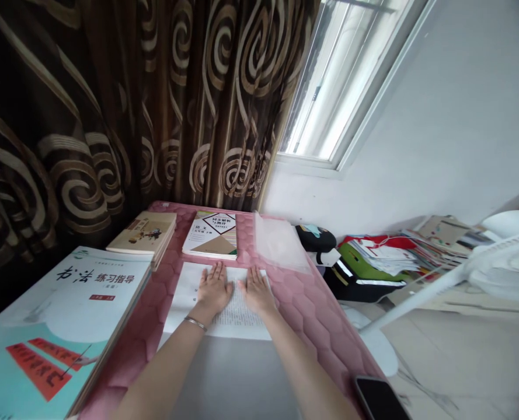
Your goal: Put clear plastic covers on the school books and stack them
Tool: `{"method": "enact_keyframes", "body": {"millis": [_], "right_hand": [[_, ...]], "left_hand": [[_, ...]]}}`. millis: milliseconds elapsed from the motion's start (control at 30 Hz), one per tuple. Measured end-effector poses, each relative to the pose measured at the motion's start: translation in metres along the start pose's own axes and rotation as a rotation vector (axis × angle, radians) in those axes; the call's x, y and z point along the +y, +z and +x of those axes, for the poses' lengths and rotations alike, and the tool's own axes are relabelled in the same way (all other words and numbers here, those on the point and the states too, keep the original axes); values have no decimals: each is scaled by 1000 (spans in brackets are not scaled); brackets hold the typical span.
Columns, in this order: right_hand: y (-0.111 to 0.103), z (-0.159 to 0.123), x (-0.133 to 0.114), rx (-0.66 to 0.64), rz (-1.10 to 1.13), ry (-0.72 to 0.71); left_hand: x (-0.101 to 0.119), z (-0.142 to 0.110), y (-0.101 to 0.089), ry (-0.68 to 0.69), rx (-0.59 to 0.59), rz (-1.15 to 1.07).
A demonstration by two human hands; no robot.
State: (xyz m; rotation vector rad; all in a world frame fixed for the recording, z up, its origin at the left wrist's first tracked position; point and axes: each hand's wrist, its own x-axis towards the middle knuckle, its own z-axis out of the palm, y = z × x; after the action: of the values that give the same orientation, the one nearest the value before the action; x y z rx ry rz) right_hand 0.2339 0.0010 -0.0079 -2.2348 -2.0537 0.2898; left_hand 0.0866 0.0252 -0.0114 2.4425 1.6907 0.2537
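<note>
A white printed page (pixel 235 329) lies on the pink quilted pad (pixel 303 303) in front of me. My left hand (pixel 214 289), with a silver bangle at the wrist, rests flat on the page's middle, fingers stretched out and pointing away. Beside it my right hand (pixel 257 290) presses flat on the page's right part, its fingers also extended. Neither hand grasps anything. A plain grey sheet (pixel 235 379) stretches below the page, between my forearms. Just beyond my fingertips lies a white and tan workbook (pixel 212 234).
Large calligraphy books (pixel 105 315) are stacked at the left, with smaller tan books (pixel 143 233) behind. A translucent sheet (pixel 281 242) lies at the far right of the pad. A phone (pixel 379 399) sits at its right edge. A white fan (pixel 495 262), bags and papers stand beyond.
</note>
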Motion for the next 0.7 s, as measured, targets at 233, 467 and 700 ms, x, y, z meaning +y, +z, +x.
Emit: {"method": "enact_keyframes", "body": {"millis": [233,467,700], "right_hand": [[8,4,24,49,-55,55],[9,3,20,49,-94,56],[8,2,17,32,-159,77]], "left_hand": [[-47,-14,-15,-273,34,75],[-62,-28,-32,-392,72,121],[-10,-89,-17,-72,-42,74]]}}
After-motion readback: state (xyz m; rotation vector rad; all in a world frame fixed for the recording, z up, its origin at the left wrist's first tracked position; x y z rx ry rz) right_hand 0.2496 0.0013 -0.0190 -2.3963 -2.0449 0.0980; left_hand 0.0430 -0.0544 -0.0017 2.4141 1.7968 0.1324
